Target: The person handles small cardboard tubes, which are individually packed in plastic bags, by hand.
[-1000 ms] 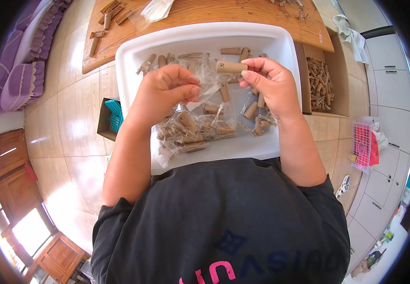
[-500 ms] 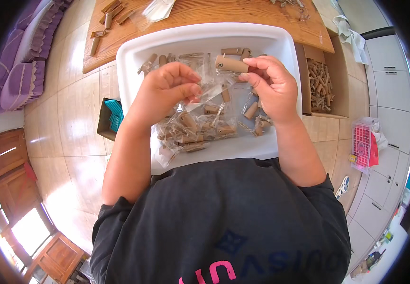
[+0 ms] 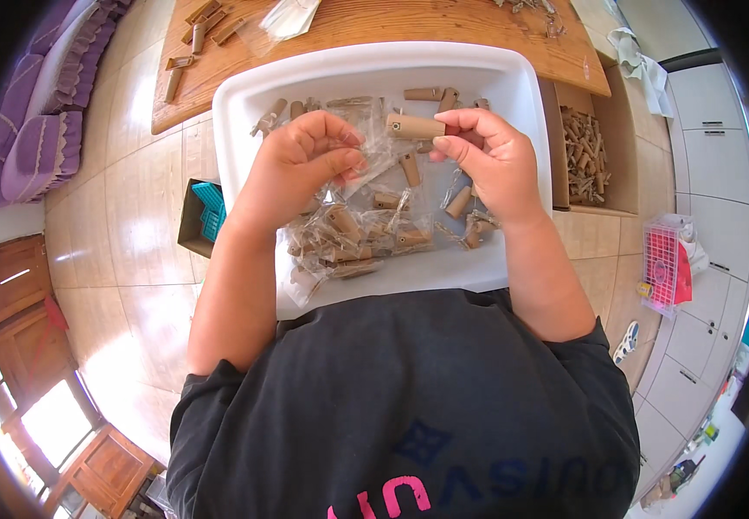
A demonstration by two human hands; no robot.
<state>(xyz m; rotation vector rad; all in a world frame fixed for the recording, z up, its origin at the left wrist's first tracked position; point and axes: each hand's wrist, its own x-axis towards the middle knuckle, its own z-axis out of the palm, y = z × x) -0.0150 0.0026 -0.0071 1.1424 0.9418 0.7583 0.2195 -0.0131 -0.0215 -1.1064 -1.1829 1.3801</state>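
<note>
Between the thumb and fingers of my right hand point(image 3: 502, 169) is the end of a tan cylindrical piece point(image 3: 411, 127), held nearly level and pointing left. A small dark mark shows near its free end. My left hand point(image 3: 296, 173) is closed in a pinch on a clear plastic bag point(image 3: 378, 156), whose outline is hard to make out against the things below. Both hands are over a white plastic tub point(image 3: 374, 54). In it lie several bagged tan pieces point(image 3: 344, 221), heaped beneath my left hand, with others point(image 3: 458, 201) scattered to the right.
A wooden table point(image 3: 374, 22) stands beyond the tub, with several brown pieces point(image 3: 205, 24) and white sheets point(image 3: 292, 17) on it. At the right, a cardboard box point(image 3: 621, 143) holds many tan pieces. A dark box point(image 3: 192, 233) with teal baskets sits left of the tub.
My right hand has moved slightly left and down with the tan piece, bringing it nearer my left hand. The left hand has barely moved.
</note>
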